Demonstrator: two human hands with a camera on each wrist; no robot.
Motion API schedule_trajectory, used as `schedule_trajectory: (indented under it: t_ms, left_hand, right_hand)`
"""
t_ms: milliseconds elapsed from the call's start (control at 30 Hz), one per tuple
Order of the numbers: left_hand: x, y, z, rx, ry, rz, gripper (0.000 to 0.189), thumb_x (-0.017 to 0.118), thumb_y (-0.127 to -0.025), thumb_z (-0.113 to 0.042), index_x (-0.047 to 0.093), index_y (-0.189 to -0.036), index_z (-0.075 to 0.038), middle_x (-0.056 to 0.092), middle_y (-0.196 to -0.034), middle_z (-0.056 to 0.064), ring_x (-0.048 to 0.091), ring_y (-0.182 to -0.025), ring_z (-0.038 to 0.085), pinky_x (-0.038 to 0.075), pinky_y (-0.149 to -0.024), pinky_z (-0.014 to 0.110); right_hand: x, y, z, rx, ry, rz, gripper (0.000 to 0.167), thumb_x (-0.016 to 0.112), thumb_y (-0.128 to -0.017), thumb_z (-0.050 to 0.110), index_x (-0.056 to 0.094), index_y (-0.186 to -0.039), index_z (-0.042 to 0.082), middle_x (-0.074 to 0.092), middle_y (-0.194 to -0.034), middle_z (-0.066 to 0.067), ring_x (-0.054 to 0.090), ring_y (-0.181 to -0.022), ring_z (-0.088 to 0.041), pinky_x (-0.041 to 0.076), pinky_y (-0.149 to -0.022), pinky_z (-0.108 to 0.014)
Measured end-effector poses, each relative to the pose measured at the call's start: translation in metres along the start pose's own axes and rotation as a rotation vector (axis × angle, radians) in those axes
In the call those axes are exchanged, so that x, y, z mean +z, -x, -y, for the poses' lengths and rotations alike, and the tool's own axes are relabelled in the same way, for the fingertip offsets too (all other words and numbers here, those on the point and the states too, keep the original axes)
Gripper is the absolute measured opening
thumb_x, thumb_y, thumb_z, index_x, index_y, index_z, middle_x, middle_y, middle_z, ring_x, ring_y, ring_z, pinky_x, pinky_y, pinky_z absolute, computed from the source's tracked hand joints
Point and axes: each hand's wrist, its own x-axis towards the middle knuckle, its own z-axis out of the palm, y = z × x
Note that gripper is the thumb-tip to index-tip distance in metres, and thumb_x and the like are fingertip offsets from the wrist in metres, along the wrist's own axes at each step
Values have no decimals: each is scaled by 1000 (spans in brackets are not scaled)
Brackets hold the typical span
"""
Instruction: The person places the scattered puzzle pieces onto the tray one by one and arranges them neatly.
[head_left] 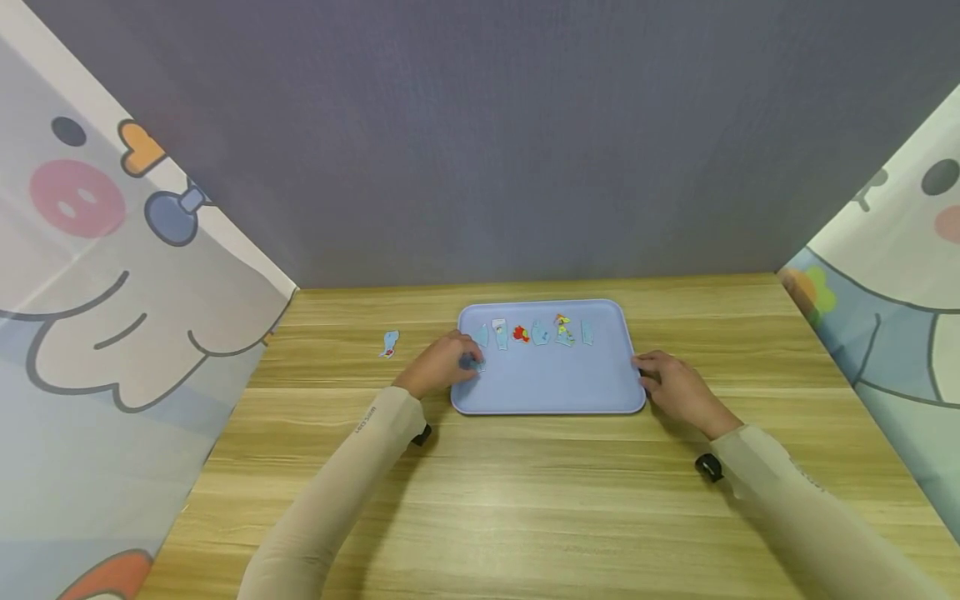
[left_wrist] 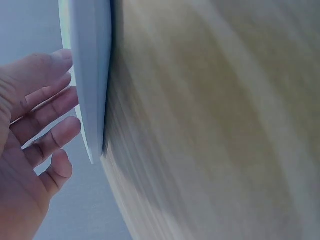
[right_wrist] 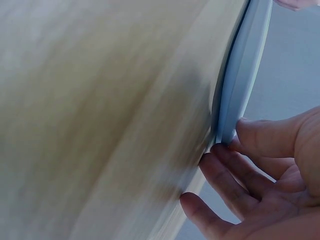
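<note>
A light purple tray (head_left: 558,387) lies on the wooden table, with a row of flat, light blue picture puzzle pieces (head_left: 541,333) along its far half. Over the tray's left rim reaches my left hand (head_left: 444,365), its thumb and fingertips around a small light blue puzzle piece (head_left: 481,365) low over the tray floor. The tray wall hides that piece in the left wrist view. At the right edge, my right hand (head_left: 678,392) holds the tray, with the thumb (right_wrist: 260,137) against the rim and fingers by its underside.
One more puzzle piece (head_left: 389,343) lies on the table (head_left: 480,500) left of the tray. A grey panel (head_left: 525,150) rises behind the table, and cartoon-printed sheets (head_left: 90,333) hang at both sides. Black wrist devices (head_left: 708,467) sit under both sleeves.
</note>
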Motion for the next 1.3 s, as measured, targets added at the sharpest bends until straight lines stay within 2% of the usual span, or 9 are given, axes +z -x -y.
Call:
schedule_trajectory:
  t_ms: [167, 333, 667, 933, 1133, 1300]
  left_hand:
    - [-4, 3, 3, -11, 15, -34, 21, 76, -80, -13, 71, -100, -9, 63, -107, 1, 50, -116, 23, 41, -97, 34]
    - [-10, 6, 6, -26, -1, -69, 23, 75, -81, -14, 69, -103, -6, 63, -108, 4, 54, -104, 20, 45, -89, 33]
    - [-20, 15, 19, 3, 12, -134, 25, 74, -81, -8, 68, -104, -1, 64, -108, 8, 55, -101, 27, 46, -88, 36]
    - [-27, 24, 36, -72, 6, -158, 35, 74, -82, -11, 64, -115, -3, 58, -120, 11, 47, -118, 31, 39, -98, 45]
    - [-31, 29, 51, -104, -16, -194, 42, 75, -80, -7, 61, -118, 0, 55, -124, 17, 47, -118, 35, 37, -100, 45]
    - [-36, 35, 60, -203, 0, -171, 48, 74, -80, -7, 56, -124, 0, 48, -131, 22, 42, -121, 38, 37, -99, 49]
  right_hand:
    - [0, 0, 0, 3, -2, 10, 38, 59, -90, -2, 52, -127, -10, 50, -127, -25, 44, -117, -47, 38, -92, -59]
    - [-1, 1, -1, 3, -5, 16, 39, 58, -90, -2, 52, -128, -10, 50, -128, -25, 43, -118, -48, 38, -92, -59]
    - [0, 1, -2, -7, 3, -4, 38, 59, -89, -3, 53, -126, -10, 52, -126, -24, 46, -116, -47, 39, -91, -59]
    - [0, 1, 0, -12, 0, -12, 37, 60, -89, -3, 54, -125, -10, 53, -125, -25, 47, -115, -46, 39, -91, -58]
    - [-1, 1, 1, -9, 3, 1, 37, 59, -90, -2, 54, -125, -11, 51, -126, -26, 45, -116, -47, 39, -91, -59]
    - [0, 1, 0, -16, 14, -3, 37, 59, -90, -2, 54, -126, -10, 51, -126, -26, 46, -115, -47, 39, -90, -59]
